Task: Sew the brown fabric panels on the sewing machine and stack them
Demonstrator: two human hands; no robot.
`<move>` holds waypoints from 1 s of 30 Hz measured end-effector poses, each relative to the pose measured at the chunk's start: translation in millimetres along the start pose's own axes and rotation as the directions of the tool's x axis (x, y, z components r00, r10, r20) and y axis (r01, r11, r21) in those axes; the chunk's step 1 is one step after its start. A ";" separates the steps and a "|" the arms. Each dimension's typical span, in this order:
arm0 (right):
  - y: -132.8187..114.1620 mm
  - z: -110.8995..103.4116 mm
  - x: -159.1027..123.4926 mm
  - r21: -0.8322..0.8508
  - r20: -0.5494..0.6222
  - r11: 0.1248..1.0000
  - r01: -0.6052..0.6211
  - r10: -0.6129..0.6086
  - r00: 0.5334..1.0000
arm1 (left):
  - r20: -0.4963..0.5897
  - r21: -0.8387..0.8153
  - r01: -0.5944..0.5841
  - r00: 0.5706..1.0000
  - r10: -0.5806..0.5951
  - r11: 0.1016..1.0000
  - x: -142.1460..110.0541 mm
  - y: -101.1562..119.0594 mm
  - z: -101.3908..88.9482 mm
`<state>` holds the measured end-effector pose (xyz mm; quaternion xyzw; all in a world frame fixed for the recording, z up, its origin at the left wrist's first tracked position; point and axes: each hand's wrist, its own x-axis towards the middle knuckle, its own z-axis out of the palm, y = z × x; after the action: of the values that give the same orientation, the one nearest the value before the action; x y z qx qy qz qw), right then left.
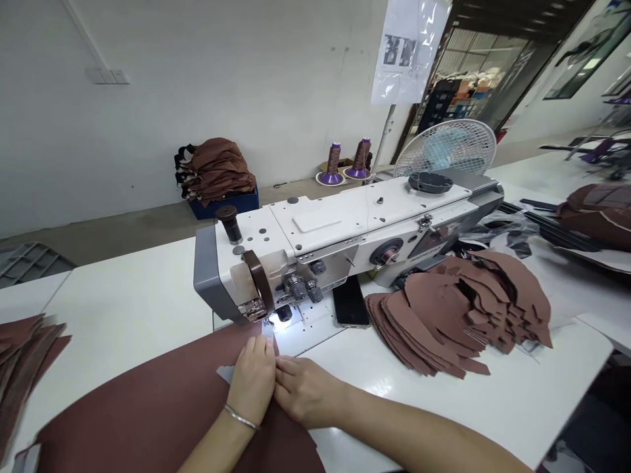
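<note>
A large brown leather piece (148,407) lies on the white table in front of a white sewing machine (345,230). My left hand (254,384), with a thin bracelet at the wrist, rests flat on the piece, fingers stretched toward the needle area (266,322). My right hand (303,387) lies beside it, fingers pressed against the left hand at the piece's edge. A small grey strip (225,373) peeks out left of my left hand. Whether either hand pinches anything is hidden.
A fanned stack of brown cut pieces (458,315) lies right of the machine, with a dark phone (350,305) beside it. More brown pieces (24,361) sit at the far left. Thread cones (335,164), a fan (446,148) and a box of brown goods (217,174) stand behind.
</note>
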<state>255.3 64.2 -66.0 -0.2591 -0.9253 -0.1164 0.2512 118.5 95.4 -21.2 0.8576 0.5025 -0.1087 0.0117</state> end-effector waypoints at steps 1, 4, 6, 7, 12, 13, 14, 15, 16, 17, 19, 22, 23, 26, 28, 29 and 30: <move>1.8 0.9 1.3 -0.004 0.002 1.000 0.000 0.000 1.000 | -0.010 0.002 0.000 1.000 0.000 1.000 2.2 -1.4 1.1; 8.0 2.6 5.5 -0.003 0.007 1.000 -0.006 0.006 1.000 | -0.059 -0.003 -0.004 0.998 0.004 1.000 9.2 -6.5 5.9; 11.3 1.8 7.0 0.009 0.006 1.000 -0.009 0.009 1.000 | -0.096 -0.028 -0.013 0.995 0.010 1.000 11.8 -9.1 8.3; 12.1 0.6 6.8 0.019 0.006 1.000 -0.006 0.006 1.000 | -0.105 -0.043 -0.012 0.994 0.008 0.999 12.0 -9.7 8.8; 7.6 -6.4 -0.8 0.051 -0.001 0.999 0.011 -0.011 1.000 | -0.044 -0.062 0.047 0.998 -0.050 0.997 5.7 -7.3 5.9; 6.3 -6.7 -2.1 0.049 0.000 0.999 0.008 -0.008 1.000 | -0.032 -0.060 0.048 0.998 -0.050 0.997 4.5 -6.4 5.3; 5.4 -6.5 -2.8 0.048 0.005 0.999 0.003 -0.004 1.000 | -0.030 -0.060 0.044 0.998 -0.046 0.997 3.8 -5.7 5.0; 5.0 -5.8 -2.8 0.048 0.013 0.999 0.000 -0.001 1.000 | -0.035 -0.063 0.037 0.999 -0.040 0.997 3.7 -5.2 5.0; 5.1 -4.5 -2.2 0.049 0.020 0.999 -0.002 0.001 1.000 | -0.048 -0.068 0.030 0.998 -0.034 0.997 4.0 -4.8 5.1; 5.7 -2.9 -1.0 0.048 0.026 0.999 -0.006 0.005 1.000 | -0.062 -0.077 0.024 0.998 -0.029 0.997 4.8 -4.6 5.2; 8.0 0.6 2.2 0.044 0.028 0.999 -0.014 0.013 1.000 | -0.077 -0.099 0.012 0.997 -0.020 0.995 7.1 -4.7 5.3; 12.3 3.9 6.3 0.042 0.019 0.998 -0.040 0.039 0.999 | -0.063 -0.111 -0.013 0.998 0.006 0.994 10.7 -7.4 5.1; 13.4 3.9 6.8 0.041 0.018 0.998 -0.046 0.046 0.999 | -0.060 -0.111 -0.027 0.998 0.020 0.993 11.5 -9.7 5.3; 14.7 -0.5 5.0 0.033 0.022 0.999 -0.040 0.040 0.999 | -0.108 -0.114 -0.066 0.993 0.054 0.991 12.4 -21.8 7.8; 13.4 -5.5 1.8 0.028 0.030 0.999 -0.021 0.020 0.999 | -0.148 -0.139 -0.102 0.986 0.081 0.985 12.1 -33.0 10.7; 12.3 -7.7 0.2 0.025 0.033 1.000 -0.014 0.013 0.999 | -0.161 -0.154 -0.132 0.981 0.106 0.979 11.9 -38.7 12.3; 10.9 -9.4 -1.3 0.019 0.037 1.000 -0.010 0.010 0.999 | -0.172 -0.166 -0.171 0.975 0.142 0.971 12.0 -44.1 14.2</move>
<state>265.9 69.5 -57.7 -0.2634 -0.9295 -0.1013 0.2373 83.6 125.6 -33.4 0.8960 0.4402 0.0072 0.0577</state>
